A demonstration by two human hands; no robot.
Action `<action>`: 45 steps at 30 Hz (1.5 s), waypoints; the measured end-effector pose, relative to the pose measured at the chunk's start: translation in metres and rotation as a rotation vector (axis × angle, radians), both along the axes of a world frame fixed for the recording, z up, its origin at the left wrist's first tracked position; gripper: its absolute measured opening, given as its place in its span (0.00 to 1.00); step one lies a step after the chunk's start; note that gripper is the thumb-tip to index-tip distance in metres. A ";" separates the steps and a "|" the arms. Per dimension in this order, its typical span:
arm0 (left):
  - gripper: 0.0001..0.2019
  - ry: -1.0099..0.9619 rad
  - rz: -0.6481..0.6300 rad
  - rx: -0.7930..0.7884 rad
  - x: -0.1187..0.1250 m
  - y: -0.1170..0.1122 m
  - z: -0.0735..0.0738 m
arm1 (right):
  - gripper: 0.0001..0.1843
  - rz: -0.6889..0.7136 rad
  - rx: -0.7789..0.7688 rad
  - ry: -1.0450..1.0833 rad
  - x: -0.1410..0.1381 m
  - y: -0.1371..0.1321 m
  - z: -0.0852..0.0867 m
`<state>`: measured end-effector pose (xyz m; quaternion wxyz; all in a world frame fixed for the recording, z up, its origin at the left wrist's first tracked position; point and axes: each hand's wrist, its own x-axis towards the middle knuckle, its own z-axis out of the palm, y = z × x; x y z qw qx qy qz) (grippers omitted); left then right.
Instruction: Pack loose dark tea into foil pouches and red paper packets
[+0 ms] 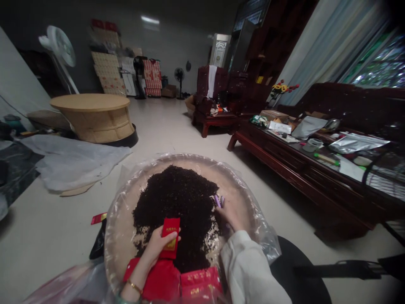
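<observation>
A red packet with gold print [171, 223] is gripped upright in my left hand [158, 241], thumb across its front. My right hand [230, 214] closes around a slim purple tool [217, 201] whose two tips point toward the heap's right edge; its exact kind is unclear. Dark loose tea leaves [177, 194] lie heaped in a wide round tray [126, 202] lined with clear plastic. More red packets [163, 280] rest at the tray's near side below my left hand, with a gold-lettered red pack [201, 282] beside them.
A dark wooden table [284, 169] covered with clutter runs along the right. A black round fan base [297, 270] stands close to the tray's right. Left are a round tan table [91, 101], plastic sheeting [79, 156] and a black bag [98, 240] on the floor.
</observation>
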<state>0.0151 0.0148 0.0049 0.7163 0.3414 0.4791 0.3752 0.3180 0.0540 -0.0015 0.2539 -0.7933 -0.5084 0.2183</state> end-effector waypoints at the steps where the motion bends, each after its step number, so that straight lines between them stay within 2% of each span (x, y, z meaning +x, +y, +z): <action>1: 0.30 0.000 -0.003 0.000 0.000 0.000 0.000 | 0.25 0.013 0.004 0.029 0.001 0.003 0.002; 4: 0.30 0.005 -0.006 -0.006 0.001 0.000 0.003 | 0.26 0.119 0.056 0.155 -0.003 0.005 0.019; 7: 0.31 0.013 -0.002 -0.018 0.002 0.000 0.006 | 0.28 0.382 0.090 0.338 -0.019 -0.005 0.044; 10: 0.30 0.015 -0.006 -0.020 0.002 0.000 0.005 | 0.28 0.631 0.023 0.366 -0.046 -0.018 0.064; 13: 0.29 0.021 -0.023 -0.011 0.001 0.001 0.001 | 0.30 0.780 -0.049 0.298 -0.074 -0.024 0.071; 17: 0.27 0.071 -0.069 0.070 -0.001 0.002 -0.003 | 0.31 0.885 -0.062 0.211 -0.102 -0.023 0.071; 21: 0.21 0.155 -0.082 0.118 -0.001 0.002 -0.004 | 0.26 0.896 -0.012 0.198 -0.118 -0.023 0.073; 26: 0.22 0.093 -0.113 0.041 0.000 0.000 -0.005 | 0.19 0.835 0.019 0.233 -0.127 -0.024 0.073; 36: 0.25 0.076 -0.138 0.007 0.001 -0.002 -0.002 | 0.17 0.772 0.032 0.231 -0.128 -0.028 0.072; 45: 0.26 -0.026 -0.176 -0.007 0.001 -0.004 -0.001 | 0.16 0.742 0.052 0.249 -0.125 -0.028 0.074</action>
